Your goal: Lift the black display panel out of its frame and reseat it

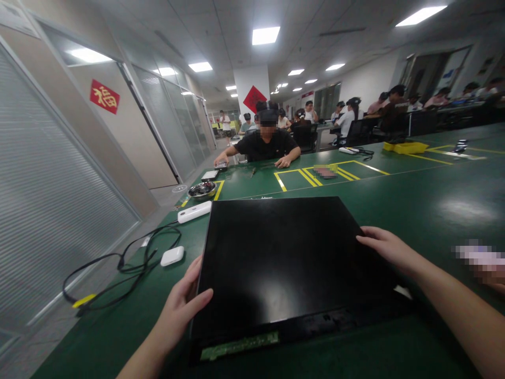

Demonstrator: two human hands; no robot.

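Observation:
A large black flat panel (284, 258), like a bare screen with a green circuit strip along its near edge, lies on the green table (434, 200) in front of me. My left hand (183, 302) grips the panel's left edge, thumb on top and fingers under. My right hand (389, 247) rests on the panel's right edge with its fingers stretched out flat, touching the top surface.
A white power strip (194, 211), a small white box (172, 256) and a black cable (118, 268) lie at the left. A metal bowl (202, 189) sits beyond. A person in black (265, 145) sits across the table. Yellow tray (406, 147) far right.

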